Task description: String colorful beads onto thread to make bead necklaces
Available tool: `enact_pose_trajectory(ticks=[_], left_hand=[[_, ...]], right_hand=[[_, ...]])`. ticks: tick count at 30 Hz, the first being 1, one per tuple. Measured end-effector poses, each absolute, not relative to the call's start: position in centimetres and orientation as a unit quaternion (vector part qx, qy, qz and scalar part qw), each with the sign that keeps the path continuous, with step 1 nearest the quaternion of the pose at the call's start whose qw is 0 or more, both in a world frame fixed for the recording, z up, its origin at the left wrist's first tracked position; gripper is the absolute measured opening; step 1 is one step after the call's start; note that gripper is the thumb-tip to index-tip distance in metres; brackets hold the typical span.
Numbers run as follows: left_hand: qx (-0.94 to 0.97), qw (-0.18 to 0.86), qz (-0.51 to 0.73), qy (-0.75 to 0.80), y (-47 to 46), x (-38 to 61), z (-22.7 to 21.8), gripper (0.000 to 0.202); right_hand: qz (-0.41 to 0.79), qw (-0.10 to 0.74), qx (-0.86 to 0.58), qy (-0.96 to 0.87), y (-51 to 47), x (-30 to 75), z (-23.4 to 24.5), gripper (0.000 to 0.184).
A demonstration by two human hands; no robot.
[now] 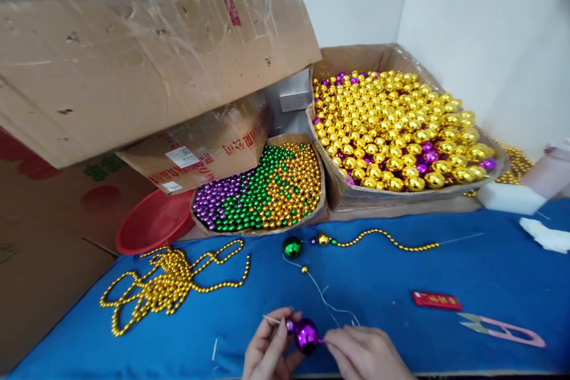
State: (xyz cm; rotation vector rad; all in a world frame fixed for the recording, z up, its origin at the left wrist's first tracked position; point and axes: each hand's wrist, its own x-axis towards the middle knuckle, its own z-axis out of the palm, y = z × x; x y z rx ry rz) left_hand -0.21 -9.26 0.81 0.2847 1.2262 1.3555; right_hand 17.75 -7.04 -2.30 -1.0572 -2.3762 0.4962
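Observation:
At the front edge of the blue-covered table, my left hand (271,345) pinches a small purple bead (290,326) between thumb and fingers. A thin white stick-like piece (271,319) juts out from that grip to the left. Touching the small bead is a large shiny purple ball (306,336), between my two hands. My right hand (366,351) is closed at the ball's right end, seemingly on the thread there. White thread (323,300) runs up past a small gold bead (304,269) to a large green ball (292,247).
A gold bead string (387,236) lies behind the hands, and a gold bead heap (171,279) to the left. Pink-handled snips (503,330) and a red packet (436,300) lie right. Behind stand bead-filled boxes (327,199), a red basin (154,222) and a large overhanging carton (155,59).

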Motion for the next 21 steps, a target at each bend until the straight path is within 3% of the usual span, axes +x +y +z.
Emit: enact_pose_trajectory(ticks=[21], left_hand=[[0.148,0.586,0.602,0.522,-9.0,0.5,1.0,0.038]], right_hand=[[0.148,0.195,-0.39,-0.888,-6.7,17.8,-2.8,0.021]])
